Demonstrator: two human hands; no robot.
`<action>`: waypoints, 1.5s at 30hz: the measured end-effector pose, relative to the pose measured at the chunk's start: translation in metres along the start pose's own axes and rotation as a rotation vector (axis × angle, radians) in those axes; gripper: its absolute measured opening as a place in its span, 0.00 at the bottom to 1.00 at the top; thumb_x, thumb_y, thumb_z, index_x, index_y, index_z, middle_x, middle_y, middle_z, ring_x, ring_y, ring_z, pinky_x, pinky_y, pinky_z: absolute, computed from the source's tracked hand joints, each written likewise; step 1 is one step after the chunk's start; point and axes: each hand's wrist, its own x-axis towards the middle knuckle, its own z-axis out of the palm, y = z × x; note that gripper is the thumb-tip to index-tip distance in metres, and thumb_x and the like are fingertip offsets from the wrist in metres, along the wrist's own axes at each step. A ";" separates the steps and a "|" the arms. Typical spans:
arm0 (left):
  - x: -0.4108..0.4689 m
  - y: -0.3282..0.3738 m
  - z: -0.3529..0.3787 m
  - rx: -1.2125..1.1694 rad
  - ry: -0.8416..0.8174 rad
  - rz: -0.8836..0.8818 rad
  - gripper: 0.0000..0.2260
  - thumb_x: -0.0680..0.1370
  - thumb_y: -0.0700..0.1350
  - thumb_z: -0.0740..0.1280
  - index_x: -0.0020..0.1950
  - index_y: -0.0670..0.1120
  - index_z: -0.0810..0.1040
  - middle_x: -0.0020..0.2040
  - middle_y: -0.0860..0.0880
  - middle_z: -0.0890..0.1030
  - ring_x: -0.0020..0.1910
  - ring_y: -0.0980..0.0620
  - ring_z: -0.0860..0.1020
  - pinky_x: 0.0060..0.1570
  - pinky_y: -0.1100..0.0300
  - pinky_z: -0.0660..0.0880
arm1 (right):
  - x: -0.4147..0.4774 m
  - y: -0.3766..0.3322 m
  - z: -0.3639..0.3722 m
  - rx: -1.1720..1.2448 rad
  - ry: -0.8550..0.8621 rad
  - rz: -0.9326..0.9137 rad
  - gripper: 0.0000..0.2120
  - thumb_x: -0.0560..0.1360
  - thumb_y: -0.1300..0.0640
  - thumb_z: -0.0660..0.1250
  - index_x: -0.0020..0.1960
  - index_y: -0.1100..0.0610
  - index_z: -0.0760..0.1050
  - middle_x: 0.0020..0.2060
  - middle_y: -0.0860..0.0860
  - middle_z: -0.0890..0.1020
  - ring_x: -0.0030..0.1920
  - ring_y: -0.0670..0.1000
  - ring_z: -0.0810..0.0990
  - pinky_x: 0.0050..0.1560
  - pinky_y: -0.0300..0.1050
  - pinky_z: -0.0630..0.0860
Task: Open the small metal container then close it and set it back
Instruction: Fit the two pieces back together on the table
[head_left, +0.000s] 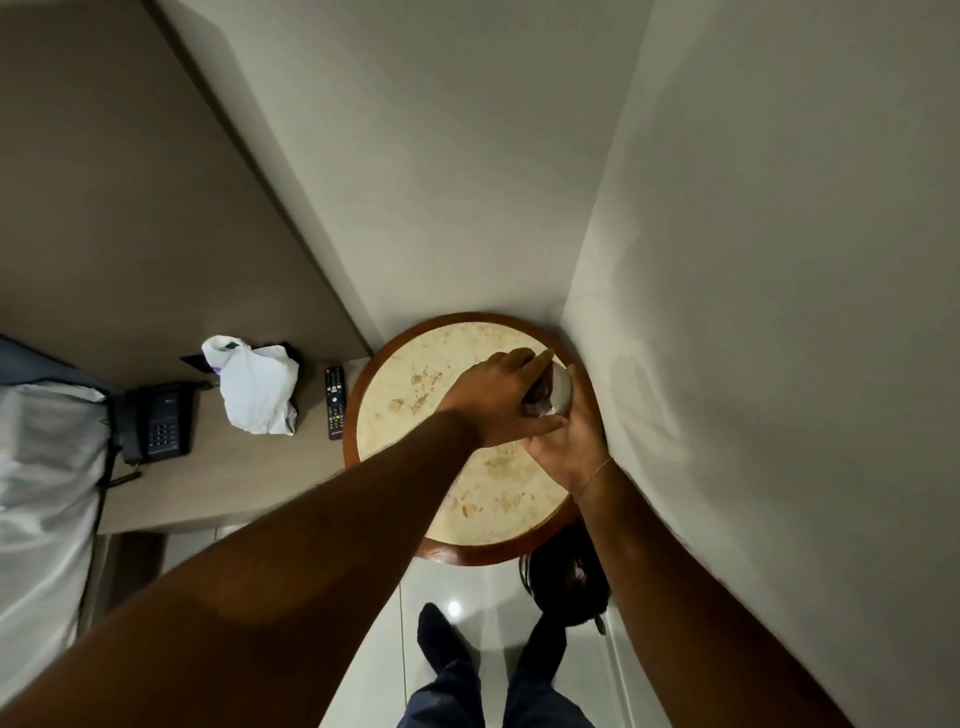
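Note:
The small metal container (560, 391) is a shiny rounded thing at the far right of the round stone-topped table (415, 395), close to the wall. My left hand (493, 397) reaches over it from the left, fingers curled across its top. My right hand (569, 444) wraps around it from below and the right, thumb up along its side. Both hands cover most of the container, so I cannot tell whether its lid is on or off.
A wooden side shelf to the left carries a TV remote (335, 402), a crumpled white plastic bag (254, 387) and a black telephone (163, 422). A bed (41, 493) lies at far left. A dark bag (569, 577) sits on the floor under the table. Walls close in behind and right.

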 end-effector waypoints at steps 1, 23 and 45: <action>0.000 -0.001 -0.003 0.015 0.014 -0.005 0.44 0.77 0.69 0.70 0.86 0.48 0.62 0.79 0.45 0.73 0.75 0.41 0.72 0.70 0.46 0.75 | 0.002 -0.001 0.002 0.019 -0.012 -0.003 0.33 0.81 0.36 0.69 0.78 0.55 0.74 0.73 0.58 0.82 0.71 0.58 0.84 0.74 0.53 0.79; -0.016 -0.058 0.053 -0.263 -0.076 -0.311 0.57 0.72 0.68 0.77 0.88 0.57 0.44 0.84 0.45 0.65 0.78 0.39 0.70 0.71 0.44 0.75 | 0.051 0.018 -0.012 -0.700 0.172 0.031 0.17 0.83 0.41 0.66 0.64 0.48 0.86 0.60 0.53 0.91 0.65 0.55 0.88 0.60 0.49 0.85; -0.111 -0.220 0.198 -0.183 -0.145 -0.657 0.45 0.84 0.64 0.62 0.85 0.58 0.30 0.88 0.48 0.35 0.85 0.45 0.32 0.79 0.39 0.34 | 0.262 0.092 -0.100 -0.860 0.593 0.072 0.10 0.82 0.68 0.70 0.61 0.73 0.81 0.63 0.72 0.83 0.55 0.59 0.79 0.73 0.66 0.78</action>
